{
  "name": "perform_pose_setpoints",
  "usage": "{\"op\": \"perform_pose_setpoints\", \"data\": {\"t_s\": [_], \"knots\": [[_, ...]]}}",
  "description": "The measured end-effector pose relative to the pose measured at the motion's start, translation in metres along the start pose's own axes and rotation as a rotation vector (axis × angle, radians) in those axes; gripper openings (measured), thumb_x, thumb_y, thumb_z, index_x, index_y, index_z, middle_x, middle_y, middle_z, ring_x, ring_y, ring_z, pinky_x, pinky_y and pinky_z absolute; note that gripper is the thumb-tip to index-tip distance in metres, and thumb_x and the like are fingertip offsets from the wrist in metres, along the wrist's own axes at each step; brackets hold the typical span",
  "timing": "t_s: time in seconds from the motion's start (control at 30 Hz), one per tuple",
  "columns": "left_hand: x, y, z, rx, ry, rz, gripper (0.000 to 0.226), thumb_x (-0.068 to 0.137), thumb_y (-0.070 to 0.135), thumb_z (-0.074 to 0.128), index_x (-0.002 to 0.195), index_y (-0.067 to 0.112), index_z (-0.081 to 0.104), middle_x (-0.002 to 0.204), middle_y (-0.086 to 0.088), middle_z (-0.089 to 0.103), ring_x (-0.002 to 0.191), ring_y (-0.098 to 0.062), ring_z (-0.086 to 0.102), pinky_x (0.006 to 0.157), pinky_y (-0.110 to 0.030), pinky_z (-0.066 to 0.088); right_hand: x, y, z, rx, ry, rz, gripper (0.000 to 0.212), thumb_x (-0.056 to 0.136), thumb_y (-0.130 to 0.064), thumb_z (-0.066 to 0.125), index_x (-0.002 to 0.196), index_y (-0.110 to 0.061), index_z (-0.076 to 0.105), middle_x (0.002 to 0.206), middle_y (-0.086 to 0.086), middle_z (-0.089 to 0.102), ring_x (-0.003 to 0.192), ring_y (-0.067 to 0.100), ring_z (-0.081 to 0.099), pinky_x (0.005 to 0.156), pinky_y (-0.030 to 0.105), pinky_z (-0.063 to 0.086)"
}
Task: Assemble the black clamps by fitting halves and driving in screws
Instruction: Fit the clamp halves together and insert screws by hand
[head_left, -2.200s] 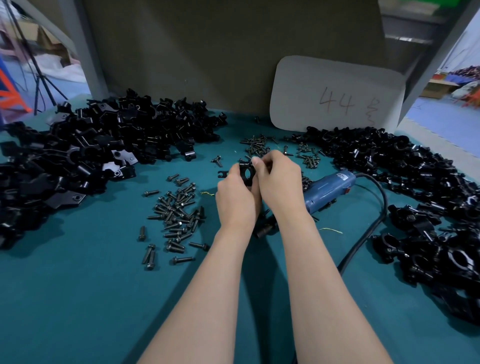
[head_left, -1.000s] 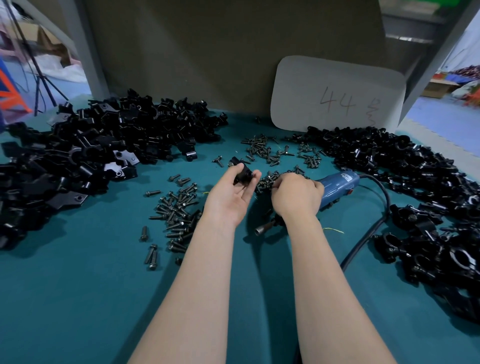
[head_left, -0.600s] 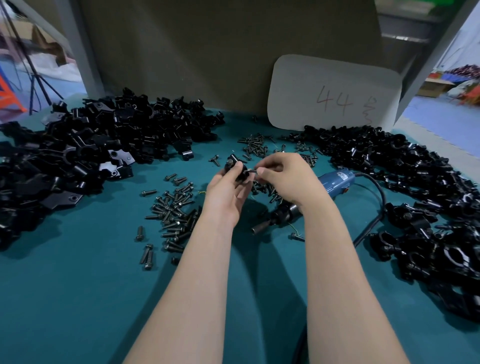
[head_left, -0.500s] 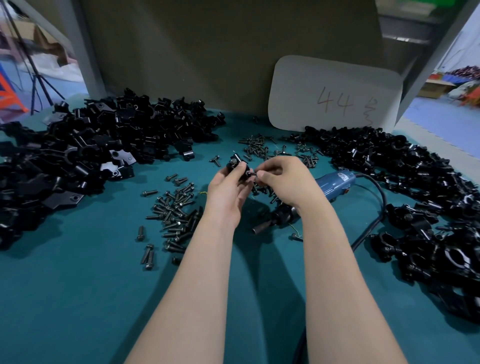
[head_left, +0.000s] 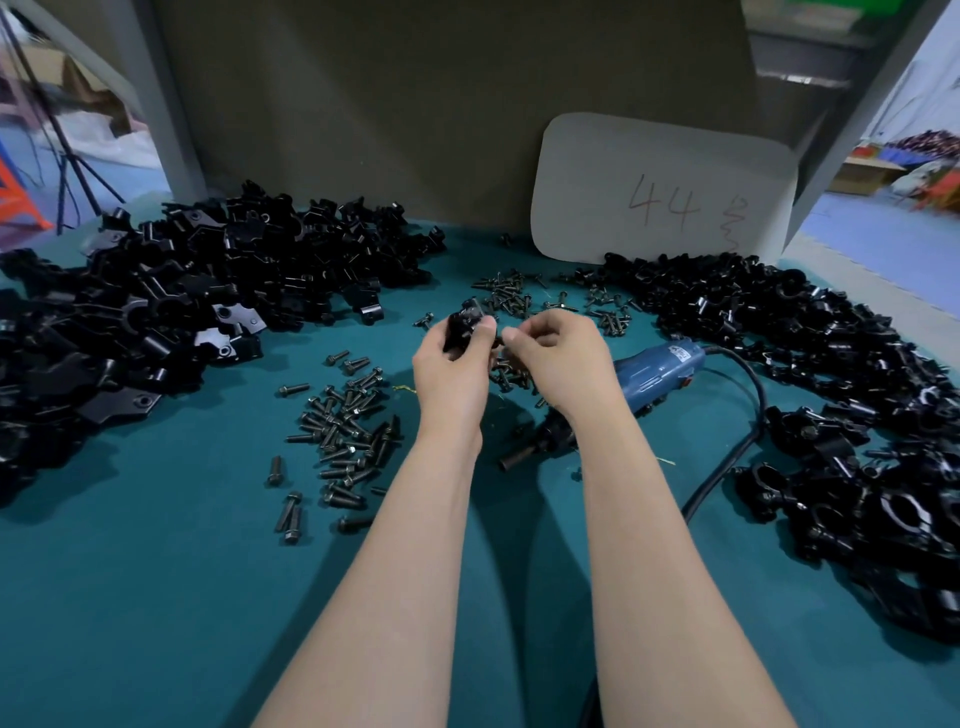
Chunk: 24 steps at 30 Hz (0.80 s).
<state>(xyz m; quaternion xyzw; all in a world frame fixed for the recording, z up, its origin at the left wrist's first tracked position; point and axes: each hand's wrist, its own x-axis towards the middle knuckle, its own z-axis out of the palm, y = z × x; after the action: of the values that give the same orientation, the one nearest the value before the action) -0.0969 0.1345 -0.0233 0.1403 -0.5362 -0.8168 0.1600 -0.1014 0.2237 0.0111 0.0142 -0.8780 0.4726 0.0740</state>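
We grip the clamp (head_left: 466, 323) in our left hand (head_left: 452, 364), raised above the tabletop (head_left: 156, 571), steadying it so our right hand (head_left: 561, 358), pinching a small screw (head_left: 498, 341) at its fingertips, can seat it.

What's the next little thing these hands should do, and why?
Probably seat the screw fully: the right hand seems to pinch it against the clamp gripped by the left hand, while the blue driver lies unheld nearby.
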Motion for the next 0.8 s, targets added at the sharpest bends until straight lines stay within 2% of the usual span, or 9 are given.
{"op": "perform_pose_setpoints", "data": {"t_s": [0.07,0.13,0.2,0.3,0.37,0.5,0.63,0.7,0.8], "knots": [[0.002,0.000,-0.003,-0.122,-0.009,-0.103,0.004,0.091,0.013,0.064,0.095,0.013,0.062,0.097,-0.004,0.066,0.090,-0.018,0.067,0.086,-0.027,0.055,0.003,0.005,-0.016,-0.127,0.154,0.028,0.022,0.090,-0.042,0.061,0.098,-0.022,0.060,0.099,-0.005,0.061,0.091,0.013,0.058,0.083,0.031,0.047],[0.004,0.001,-0.009,-0.314,-0.021,-0.252,0.007,0.091,0.008,0.063,0.096,0.005,0.059,0.100,-0.011,0.065,0.089,-0.021,0.068,0.078,-0.025,0.058,0.005,0.015,-0.035,-0.247,0.301,0.193,0.048,0.088,-0.049,0.060,0.123,-0.018,0.051,0.129,0.008,0.047,0.111,0.027,0.053,0.093,0.041,0.045],[0.004,0.003,-0.013,-0.433,-0.015,-0.360,0.013,0.090,0.007,0.064,0.098,0.000,0.058,0.102,-0.018,0.063,0.087,-0.025,0.068,0.067,-0.023,0.060,0.004,0.025,-0.045,-0.313,0.243,0.365,0.074,0.086,-0.053,0.061,0.140,-0.012,0.032,0.146,0.018,0.025,0.119,0.039,0.047,0.093,0.045,0.043],[0.003,0.005,-0.014,-0.460,-0.015,-0.401,0.021,0.089,0.007,0.065,0.106,-0.003,0.058,0.102,-0.021,0.063,0.082,-0.026,0.069,0.063,-0.024,0.060,0.001,0.033,-0.044,-0.364,0.136,0.439,0.096,0.083,-0.053,0.065,0.150,-0.012,0.011,0.153,0.019,0.006,0.113,0.040,0.050,0.085,0.040,0.042],[0.003,0.006,-0.013,-0.419,-0.008,-0.380,0.018,0.089,0.007,0.065,0.103,-0.002,0.058,0.103,-0.021,0.063,0.082,-0.025,0.069,0.066,-0.023,0.060,0.002,0.036,-0.042,-0.361,0.149,0.444,0.099,0.081,-0.050,0.070,0.151,-0.015,0.009,0.153,0.018,0.006,0.111,0.040,0.051,0.081,0.038,0.040],[0.003,0.002,-0.012,-0.208,0.071,-0.264,0.007,0.090,0.012,0.065,0.090,0.007,0.059,0.107,-0.011,0.065,0.089,-0.020,0.070,0.082,-0.025,0.057,0.005,0.040,-0.042,-0.358,0.172,0.469,0.092,0.081,-0.043,0.070,0.148,-0.011,0.014,0.147,0.021,0.016,0.104,0.038,0.051,0.079,0.036,0.040],[0.002,0.000,-0.010,-0.048,0.120,-0.147,0.013,0.091,0.015,0.064,0.082,0.020,0.057,0.092,0.002,0.063,0.094,-0.019,0.069,0.071,-0.016,0.056,0.006,0.042,-0.040,-0.369,0.160,0.460,0.089,0.084,-0.048,0.065,0.147,-0.010,0.015,0.144,0.021,0.017,0.095,0.034,0.053,0.079,0.036,0.041],[0.001,-0.001,-0.009,-0.004,0.123,-0.123,0.017,0.091,0.016,0.065,0.080,0.023,0.054,0.088,0.004,0.062,0.091,-0.019,0.069,0.071,-0.017,0.053,0.006,0.043,-0.036,-0.370,0.163,0.448,0.095,0.083,-0.051,0.066,0.149,-0.012,0.010,0.145,0.021,0.015,0.101,0.037,0.051,0.076,0.035,0.037],[0.001,-0.001,-0.010,0.006,0.119,-0.117,0.015,0.091,0.017,0.065,0.081,0.023,0.055,0.088,0.003,0.062,0.089,-0.018,0.069,0.070,-0.016,0.053,0.005,0.045,-0.033,-0.304,0.205,0.422,0.096,0.084,-0.038,0.067,0.150,-0.011,0.004,0.146,0.022,0.014,0.094,0.035,0.047,0.077,0.035,0.038]]}}
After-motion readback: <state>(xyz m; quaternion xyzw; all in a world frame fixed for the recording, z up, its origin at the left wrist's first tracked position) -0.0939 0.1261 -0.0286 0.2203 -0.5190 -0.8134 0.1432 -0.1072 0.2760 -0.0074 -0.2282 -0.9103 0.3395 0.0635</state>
